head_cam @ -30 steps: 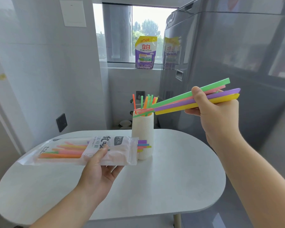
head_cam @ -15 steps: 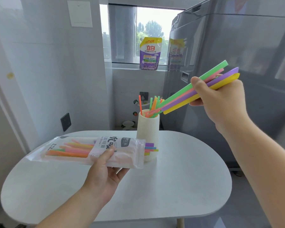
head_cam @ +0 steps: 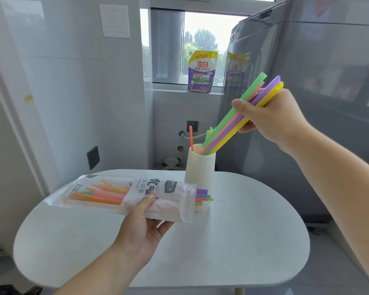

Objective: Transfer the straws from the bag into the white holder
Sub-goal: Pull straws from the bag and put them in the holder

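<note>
The lower ends of the straws [head_cam: 224,133] that your right hand [head_cam: 273,118] holds are hidden inside the white holder [head_cam: 200,167], the bag [head_cam: 115,194] covers the fingers of your left hand [head_cam: 141,231] and the holder's lower left side, and both forearms are cut off by the frame's edges.

The bunch of straws [head_cam: 224,133] right of centre is green, pink, purple and yellow. The holder [head_cam: 199,167] is cream-white with fine vertical ribs and has a thin orange straw [head_cam: 191,137] in it. The bag [head_cam: 124,196] at lower left is clear with a white panel and black lettering, showing orange, pink, yellow and green inside. The table [head_cam: 243,241] is white. The pouch [head_cam: 201,71] at upper centre is purple and yellow.
</note>
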Demonstrator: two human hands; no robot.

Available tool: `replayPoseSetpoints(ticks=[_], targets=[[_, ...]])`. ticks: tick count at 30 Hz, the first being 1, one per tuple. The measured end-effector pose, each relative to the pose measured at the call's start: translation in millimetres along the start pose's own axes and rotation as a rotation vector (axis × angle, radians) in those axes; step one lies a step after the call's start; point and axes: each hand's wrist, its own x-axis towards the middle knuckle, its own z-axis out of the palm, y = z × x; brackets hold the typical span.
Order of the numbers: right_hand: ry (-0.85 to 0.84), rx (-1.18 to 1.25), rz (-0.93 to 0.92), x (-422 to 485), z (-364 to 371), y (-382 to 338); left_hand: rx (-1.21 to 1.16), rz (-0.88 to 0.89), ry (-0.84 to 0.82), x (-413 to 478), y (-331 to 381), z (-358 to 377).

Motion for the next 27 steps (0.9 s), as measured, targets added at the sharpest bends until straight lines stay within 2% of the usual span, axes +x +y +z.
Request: replayPoseSetpoints(ticks=[13, 18, 24, 27], targets=[[-0.052, -0.109, 0.099, 29, 40, 4, -0.015, -0.004, 0.014, -4, 1, 1], [-0.132, -0.172, 0.137, 35, 53, 6, -0.012, -0.009, 0.020, -6, 4, 0], [-0.095, -0.344, 0.114, 32, 75, 18, -0.011, -0.012, 0.022, -6, 6, 1], [-0.152, -0.376, 0.137, 28, 84, 22, -0.014, -0.020, 0.021, -7, 7, 1]])
